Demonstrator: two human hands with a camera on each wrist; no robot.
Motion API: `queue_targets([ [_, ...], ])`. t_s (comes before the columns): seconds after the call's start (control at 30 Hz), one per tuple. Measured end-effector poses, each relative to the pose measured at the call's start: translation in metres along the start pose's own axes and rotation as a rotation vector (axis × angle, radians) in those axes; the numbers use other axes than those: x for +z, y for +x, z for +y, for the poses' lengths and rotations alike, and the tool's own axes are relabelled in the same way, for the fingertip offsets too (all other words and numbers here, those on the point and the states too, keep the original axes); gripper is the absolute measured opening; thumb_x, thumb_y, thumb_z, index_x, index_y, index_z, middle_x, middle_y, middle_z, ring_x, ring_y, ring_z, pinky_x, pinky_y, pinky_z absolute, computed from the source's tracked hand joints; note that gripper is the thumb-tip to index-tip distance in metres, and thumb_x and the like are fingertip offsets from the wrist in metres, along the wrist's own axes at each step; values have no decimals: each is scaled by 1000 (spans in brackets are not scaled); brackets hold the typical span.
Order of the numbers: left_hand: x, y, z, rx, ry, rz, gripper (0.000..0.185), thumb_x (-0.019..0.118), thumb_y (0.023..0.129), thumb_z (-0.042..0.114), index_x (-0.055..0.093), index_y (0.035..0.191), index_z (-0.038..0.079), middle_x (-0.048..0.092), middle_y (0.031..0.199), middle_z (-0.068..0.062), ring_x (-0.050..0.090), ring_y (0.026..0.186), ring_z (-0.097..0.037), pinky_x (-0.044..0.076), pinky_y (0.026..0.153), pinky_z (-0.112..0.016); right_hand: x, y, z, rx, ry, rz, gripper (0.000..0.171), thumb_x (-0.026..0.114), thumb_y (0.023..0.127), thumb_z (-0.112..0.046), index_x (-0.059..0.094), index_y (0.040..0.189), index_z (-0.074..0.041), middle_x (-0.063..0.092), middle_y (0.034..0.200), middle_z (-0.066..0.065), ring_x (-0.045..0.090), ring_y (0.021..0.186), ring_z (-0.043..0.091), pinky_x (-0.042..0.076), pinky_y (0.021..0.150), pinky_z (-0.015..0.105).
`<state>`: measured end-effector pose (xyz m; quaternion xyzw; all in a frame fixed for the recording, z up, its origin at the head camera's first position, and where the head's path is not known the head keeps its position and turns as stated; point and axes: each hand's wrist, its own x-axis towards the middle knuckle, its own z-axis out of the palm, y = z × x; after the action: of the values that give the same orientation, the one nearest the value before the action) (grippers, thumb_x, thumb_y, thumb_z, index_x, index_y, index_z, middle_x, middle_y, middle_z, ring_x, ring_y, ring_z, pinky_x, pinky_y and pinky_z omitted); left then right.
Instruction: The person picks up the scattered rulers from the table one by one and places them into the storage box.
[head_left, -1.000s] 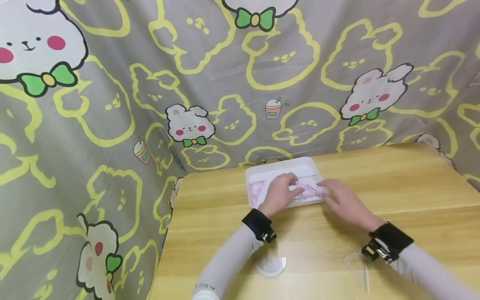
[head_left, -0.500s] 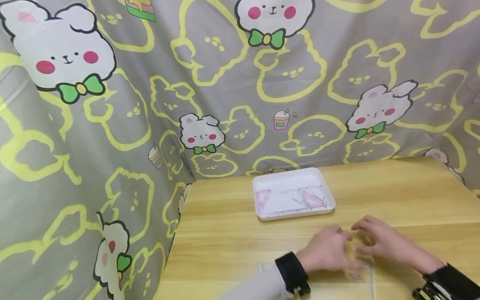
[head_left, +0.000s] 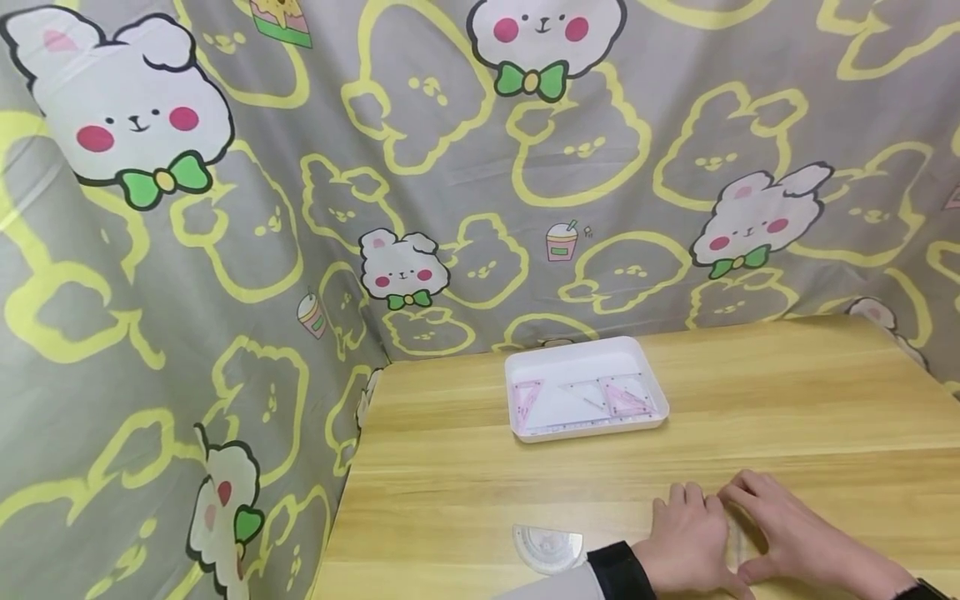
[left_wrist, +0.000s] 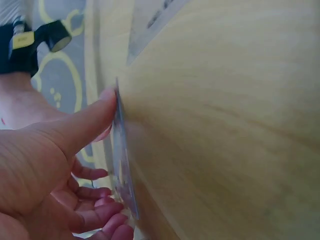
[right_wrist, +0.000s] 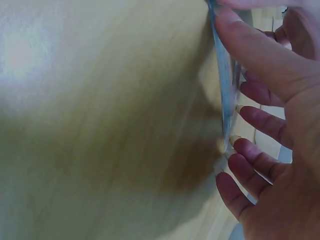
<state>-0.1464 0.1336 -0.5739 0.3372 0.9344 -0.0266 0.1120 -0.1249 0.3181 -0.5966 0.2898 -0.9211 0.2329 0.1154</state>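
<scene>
My left hand (head_left: 688, 533) and right hand (head_left: 795, 533) meet over the front right of the table, both on one clear set square. Seen almost edge-on in the left wrist view, the set square (left_wrist: 122, 165) has my left thumb on one face and fingers at its other side. In the right wrist view my right thumb presses near one end of the set square (right_wrist: 223, 80), the fingers behind it. My hands hide most of it in the head view. To the left of my left hand, a clear protractor (head_left: 549, 552) lies flat on the table.
A white tray (head_left: 570, 358) stands farther back on the wooden table (head_left: 435, 483). In it lie a pink set square (head_left: 528, 392) at left, another pink one (head_left: 624, 402) at right, and a clear ruler (head_left: 570, 427) along the front. A patterned curtain (head_left: 480, 183) borders the table.
Both hands have left the tray and come toward the front right, onto the clear set square that lay on the table. The head view has shifted slightly.
</scene>
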Motion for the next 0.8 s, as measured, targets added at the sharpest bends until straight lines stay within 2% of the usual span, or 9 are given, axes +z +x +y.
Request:
queue_targets([
  [0.2,-4,1,1,-11,-23,-15,86,84,62,81,61,125,26,49,107,11,40,96,-8,40,75,-32,6,2,1,-14,-15,34,74,85,56,-70,67,108,-21,47,105,-15,35,92,-3,35,67,23],
  [0.37,-7,3,4,-15,5,-17,81,86,60,80,63,118,28,48,104,11,39,95,-8,37,73,-31,6,5,2,14,12,5,65,88,55,-67,63,98,-26,42,98,-18,32,87,-5,28,65,19],
  [0.63,-7,15,-4,17,-34,-88,74,87,59,80,57,111,36,50,102,15,44,94,-5,38,72,-31,8,6,2,11,23,15,64,90,52,-64,56,95,-31,39,92,-21,30,85,-5,25,65,20],
  [0.7,-8,13,-7,39,-73,-83,69,87,63,77,55,109,36,51,97,17,46,89,-4,39,70,-29,7,6,2,27,56,0,62,91,54,-61,56,95,-31,40,93,-21,32,85,-5,27,64,19],
  [0.8,-10,9,-13,100,-150,-69,48,85,77,66,56,100,34,53,84,21,48,75,1,38,64,-20,3,6,2,77,165,-46,53,94,62,-50,55,93,-29,43,89,-20,36,81,-6,30,61,19],
])
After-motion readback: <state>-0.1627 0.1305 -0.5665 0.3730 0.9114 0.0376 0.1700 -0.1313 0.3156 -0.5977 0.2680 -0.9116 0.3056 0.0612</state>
